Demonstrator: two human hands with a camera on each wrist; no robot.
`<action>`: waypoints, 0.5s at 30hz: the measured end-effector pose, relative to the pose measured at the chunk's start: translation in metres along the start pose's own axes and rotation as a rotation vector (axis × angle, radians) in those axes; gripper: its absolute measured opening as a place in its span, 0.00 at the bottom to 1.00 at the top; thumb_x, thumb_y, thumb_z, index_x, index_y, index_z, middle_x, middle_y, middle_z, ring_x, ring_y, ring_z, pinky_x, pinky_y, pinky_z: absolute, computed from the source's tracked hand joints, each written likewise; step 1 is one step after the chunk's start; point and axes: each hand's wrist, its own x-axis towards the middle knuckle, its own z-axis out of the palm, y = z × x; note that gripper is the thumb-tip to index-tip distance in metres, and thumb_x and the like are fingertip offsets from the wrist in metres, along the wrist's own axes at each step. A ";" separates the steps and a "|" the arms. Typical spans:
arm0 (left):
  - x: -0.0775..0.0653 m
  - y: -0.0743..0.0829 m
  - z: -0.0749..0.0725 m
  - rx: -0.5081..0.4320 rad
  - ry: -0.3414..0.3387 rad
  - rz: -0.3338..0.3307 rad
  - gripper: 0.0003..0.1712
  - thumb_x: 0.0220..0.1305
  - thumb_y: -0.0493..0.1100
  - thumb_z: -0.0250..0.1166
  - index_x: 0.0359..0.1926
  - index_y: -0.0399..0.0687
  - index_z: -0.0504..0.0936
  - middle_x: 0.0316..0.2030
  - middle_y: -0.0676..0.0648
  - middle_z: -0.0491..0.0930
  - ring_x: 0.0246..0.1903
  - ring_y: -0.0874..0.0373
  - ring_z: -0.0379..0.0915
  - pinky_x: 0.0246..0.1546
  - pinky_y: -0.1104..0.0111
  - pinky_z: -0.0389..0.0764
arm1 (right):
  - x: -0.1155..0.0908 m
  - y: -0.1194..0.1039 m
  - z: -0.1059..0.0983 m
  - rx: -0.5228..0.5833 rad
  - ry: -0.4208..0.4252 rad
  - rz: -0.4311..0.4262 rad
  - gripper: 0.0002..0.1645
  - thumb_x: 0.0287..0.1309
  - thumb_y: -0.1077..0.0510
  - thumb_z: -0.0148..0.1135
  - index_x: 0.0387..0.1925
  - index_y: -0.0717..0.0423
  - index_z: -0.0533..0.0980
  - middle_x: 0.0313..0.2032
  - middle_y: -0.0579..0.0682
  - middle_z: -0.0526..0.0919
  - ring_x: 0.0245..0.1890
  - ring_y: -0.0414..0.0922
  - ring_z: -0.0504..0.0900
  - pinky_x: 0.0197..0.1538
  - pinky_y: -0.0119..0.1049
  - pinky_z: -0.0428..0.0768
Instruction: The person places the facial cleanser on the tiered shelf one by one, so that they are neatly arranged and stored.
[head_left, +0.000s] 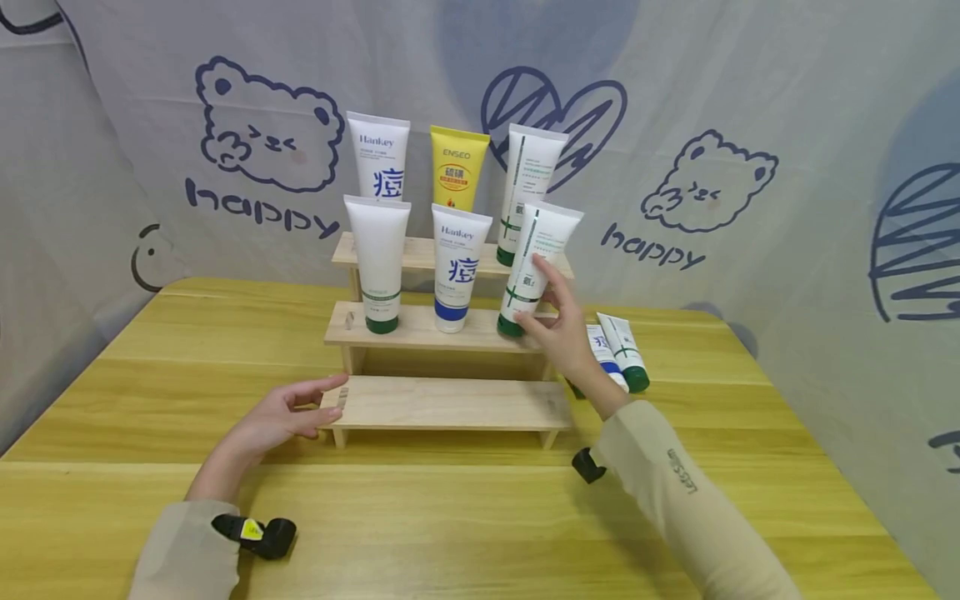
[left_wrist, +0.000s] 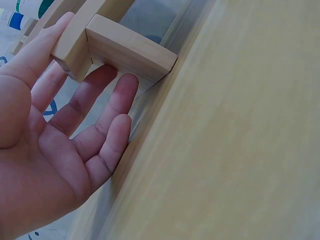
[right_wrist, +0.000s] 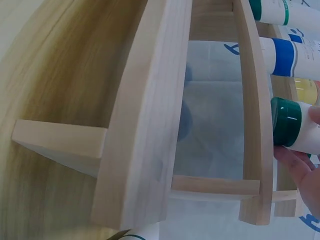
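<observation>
My right hand [head_left: 558, 325] grips a white tube with a green cap [head_left: 534, 258], thumb low on one side and fingers on the other. The tube tilts slightly at the right end of the middle tier [head_left: 408, 337]; its green cap [right_wrist: 286, 121] is at that board in the right wrist view. Also standing there are a plain white tube with a green cap [head_left: 377, 258] and a white Hankey tube with a blue band [head_left: 459, 262]. My left hand [head_left: 281, 417] touches the left end of the bottom tier [head_left: 450, 402], its fingers loosely spread around the board's end [left_wrist: 75, 47].
Another Hankey tube [head_left: 378, 154], a yellow tube [head_left: 457, 167] and a white-and-green tube [head_left: 528, 167] stand on the top tier [head_left: 420, 254]. Right of the rack, several tubes lie on the wooden table [head_left: 420, 525], including a green-capped one [head_left: 622, 346]. A printed cloth [head_left: 420, 50] hangs behind.
</observation>
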 end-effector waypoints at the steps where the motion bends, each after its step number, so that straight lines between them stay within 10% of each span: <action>1: 0.000 0.000 0.000 0.000 0.001 0.000 0.33 0.59 0.46 0.61 0.63 0.41 0.62 0.63 0.35 0.53 0.54 0.42 0.53 0.36 0.62 0.75 | -0.001 -0.003 0.001 -0.007 -0.007 -0.003 0.41 0.50 0.77 0.55 0.65 0.60 0.53 0.61 0.59 0.58 0.47 0.55 0.70 0.41 0.42 0.77; 15: 0.000 -0.001 0.001 -0.004 0.004 0.001 0.33 0.59 0.45 0.61 0.63 0.40 0.62 0.62 0.35 0.54 0.54 0.42 0.53 0.36 0.62 0.75 | 0.000 0.019 0.010 -0.155 -0.045 -0.219 0.41 0.46 0.79 0.57 0.62 0.59 0.57 0.54 0.64 0.62 0.46 0.57 0.71 0.39 0.42 0.78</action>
